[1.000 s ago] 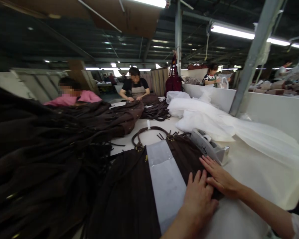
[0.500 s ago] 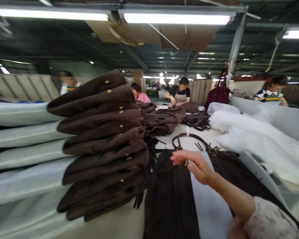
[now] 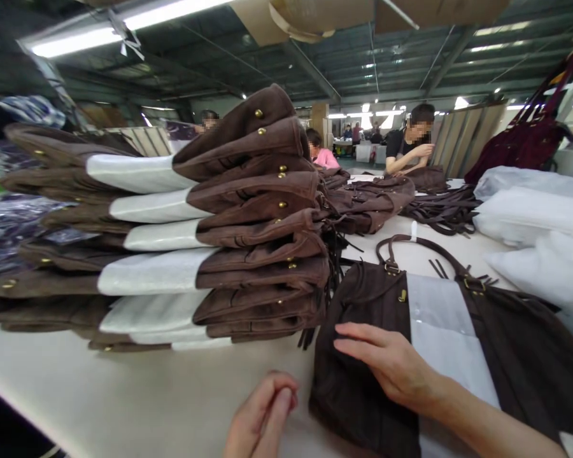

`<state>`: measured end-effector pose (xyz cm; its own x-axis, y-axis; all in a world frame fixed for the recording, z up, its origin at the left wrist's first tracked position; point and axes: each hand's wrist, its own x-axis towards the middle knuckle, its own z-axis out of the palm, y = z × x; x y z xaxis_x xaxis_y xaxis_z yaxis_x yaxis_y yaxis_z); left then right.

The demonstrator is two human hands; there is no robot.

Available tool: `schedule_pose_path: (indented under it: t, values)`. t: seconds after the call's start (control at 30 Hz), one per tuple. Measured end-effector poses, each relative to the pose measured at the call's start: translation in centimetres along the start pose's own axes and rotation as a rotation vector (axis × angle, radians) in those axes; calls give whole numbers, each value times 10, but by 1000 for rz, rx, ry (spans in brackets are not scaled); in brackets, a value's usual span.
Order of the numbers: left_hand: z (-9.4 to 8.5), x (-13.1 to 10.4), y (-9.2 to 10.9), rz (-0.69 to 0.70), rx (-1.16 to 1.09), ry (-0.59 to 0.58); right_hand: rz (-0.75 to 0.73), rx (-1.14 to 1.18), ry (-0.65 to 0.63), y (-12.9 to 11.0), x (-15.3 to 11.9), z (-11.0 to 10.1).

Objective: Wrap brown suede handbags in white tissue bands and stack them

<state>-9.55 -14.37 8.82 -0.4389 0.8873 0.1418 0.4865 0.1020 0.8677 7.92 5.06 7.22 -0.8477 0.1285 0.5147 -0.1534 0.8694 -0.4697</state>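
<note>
A dark brown bag with a white wrap around its middle lies flat on the right, its handles pointing away from me. My right hand rests on the bag's left part, fingers stretched out to the left. Just left of the bag, my left hand is above the table, thumb and fingers curled together; whether anything is between them is too small to tell. Beside it rises a tall stack of brown bags, each with a white band.
Brown straps and more brown bags lie farther back. White plastic bags are piled at the right, near a maroon bag. A person in black and another in pink work across the table.
The view has turned left, so the stack's far left side shows. My right hand has come down onto the bag, and my left hand has come into view.
</note>
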Motion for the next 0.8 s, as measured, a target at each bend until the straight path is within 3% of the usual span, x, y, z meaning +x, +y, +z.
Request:
schedule_pose_path:
  t: [0.07,0.13,0.23,0.33,0.53,0.7,0.8]
  values:
    - [-6,5,-14,-159,-128,132,-10,-55,-128,0,4,8]
    - [1,12,-19,-174,-263,37,6,-78,-188,1,6,13]
    - [17,29,-16,-159,-454,-98,34,-54,-122,2,7,13]
    - [27,47,-8,-144,-614,-127,-13,29,36,2,4,5]
    - [25,67,14,-136,-414,-583,-58,167,258,-5,-2,-7]
    - [23,86,18,-172,-286,-722,110,125,337,-16,-7,11]
    - [36,105,7,-221,-280,-753,273,46,321,-22,-12,30]
